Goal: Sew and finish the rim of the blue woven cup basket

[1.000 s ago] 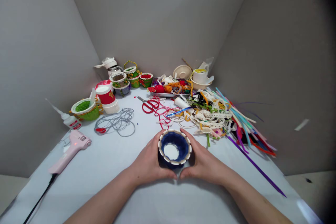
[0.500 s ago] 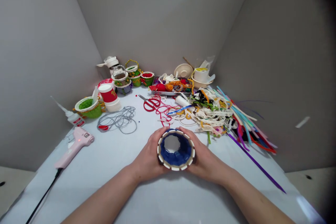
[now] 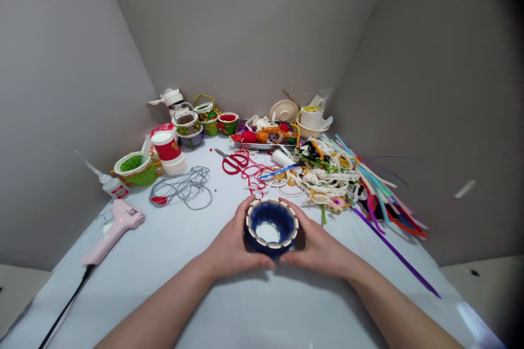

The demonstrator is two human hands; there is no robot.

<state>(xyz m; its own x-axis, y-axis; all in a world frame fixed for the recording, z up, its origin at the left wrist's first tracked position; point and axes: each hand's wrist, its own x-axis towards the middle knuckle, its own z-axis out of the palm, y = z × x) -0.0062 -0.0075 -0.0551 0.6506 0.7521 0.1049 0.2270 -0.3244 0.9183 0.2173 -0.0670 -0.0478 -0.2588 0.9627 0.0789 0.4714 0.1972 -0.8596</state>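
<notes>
A dark blue cup [image 3: 272, 212] with a white, notched rim and a white inner bottom is held near the middle of the table. My left hand [image 3: 235, 245] wraps its left side, thumb along the near face. From the right, my right hand [image 3: 313, 244] closes round it in the same way. The two thumbs come close together at the front. The cup's mouth faces up toward me, and its lower outside is mostly hidden by my hands.
At left lie a pink glue gun [image 3: 110, 232], a glue bottle [image 3: 114, 186], a green basket [image 3: 139, 169] and grey cord [image 3: 186, 188]. Red scissors [image 3: 235, 163] lie beyond the cup. Lace and yarn [image 3: 331, 174] pile up at right, beside a purple strip [image 3: 397, 253].
The cup's mouth tipped toward me half a second ago and is now tilted back up. Both hands have stayed on it, and the thumbs show at the front again.
</notes>
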